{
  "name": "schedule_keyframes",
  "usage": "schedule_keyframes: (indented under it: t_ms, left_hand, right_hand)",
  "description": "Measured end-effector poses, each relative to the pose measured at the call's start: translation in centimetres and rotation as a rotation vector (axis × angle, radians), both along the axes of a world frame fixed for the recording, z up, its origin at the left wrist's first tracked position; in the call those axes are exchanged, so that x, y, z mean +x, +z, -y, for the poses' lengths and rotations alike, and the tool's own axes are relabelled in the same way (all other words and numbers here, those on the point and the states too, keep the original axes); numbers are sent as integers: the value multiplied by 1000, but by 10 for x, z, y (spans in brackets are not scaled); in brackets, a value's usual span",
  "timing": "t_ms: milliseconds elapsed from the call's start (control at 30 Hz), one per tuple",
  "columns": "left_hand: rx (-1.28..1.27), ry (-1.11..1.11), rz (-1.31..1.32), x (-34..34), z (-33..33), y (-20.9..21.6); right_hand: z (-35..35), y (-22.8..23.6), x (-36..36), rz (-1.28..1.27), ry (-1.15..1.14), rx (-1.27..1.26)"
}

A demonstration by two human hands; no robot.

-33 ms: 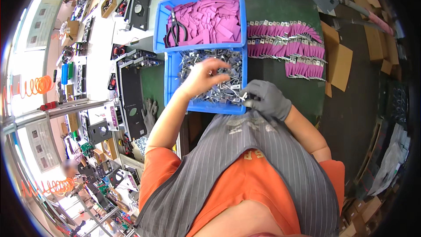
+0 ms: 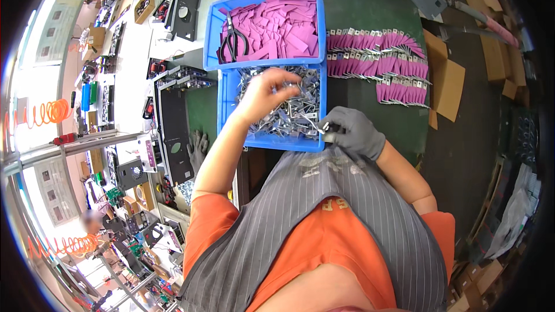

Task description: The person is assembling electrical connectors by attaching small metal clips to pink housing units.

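Observation:
My bare left hand (image 2: 267, 93) hovers over a blue bin (image 2: 225, 104) heaped with small bent metal brackets (image 2: 289, 121). Its fingers are curled but apart, with nothing visible between them. At the bin's near right corner, my right hand (image 2: 354, 132), in a grey glove, pinches a small metal bracket (image 2: 325, 127). A second blue bin (image 2: 263, 62) stands behind, filled with purple strips (image 2: 283, 26). Pliers with black handles (image 2: 232, 43) lie on those strips. To the right, rows of metal brackets with purple strips on them (image 2: 376, 65) lie on the green tabletop (image 2: 370, 11).
A loose grey glove (image 2: 198, 147) lies left of the bins, beside a black metal panel (image 2: 173, 133). Cardboard (image 2: 448, 86) borders the table on the right. Farther left stand benches with parts and orange coiled hoses (image 2: 55, 117).
My left hand has shifted slightly up and left above the brackets, its fingers a little blurred. My right hand stays almost in place with its bracket.

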State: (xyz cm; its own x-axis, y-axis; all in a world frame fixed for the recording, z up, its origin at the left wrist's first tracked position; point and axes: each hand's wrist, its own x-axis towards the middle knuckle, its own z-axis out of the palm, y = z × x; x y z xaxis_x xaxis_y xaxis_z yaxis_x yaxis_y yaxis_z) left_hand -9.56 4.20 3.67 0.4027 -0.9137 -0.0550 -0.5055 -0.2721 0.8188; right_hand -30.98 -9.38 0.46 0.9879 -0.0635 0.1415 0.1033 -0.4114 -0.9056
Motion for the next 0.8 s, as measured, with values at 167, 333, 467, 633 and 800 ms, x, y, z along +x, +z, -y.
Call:
schedule_keyframes:
  t_ms: [167, 333, 467, 633, 800]
  left_hand:
    - [35, 169, 681, 68, 45, -4]
    - [100, 128, 940, 112, 72, -24]
    - [252, 50, 1022, 126, 83, -30]
    - [228, 11, 1106, 132, 85, -24]
    - [-85, 196, 852, 137, 74, -23]
  right_hand:
    - [-10, -5, -9, -174, -59, 391]
    - [-14, -16, -10, -187, -38, 499]
    - [-16, -25, -14, -260, -20, 661]
    - [-15, -32, -16, -304, -7, 768]
    - [-17, -30, -17, -369, -33, 788]
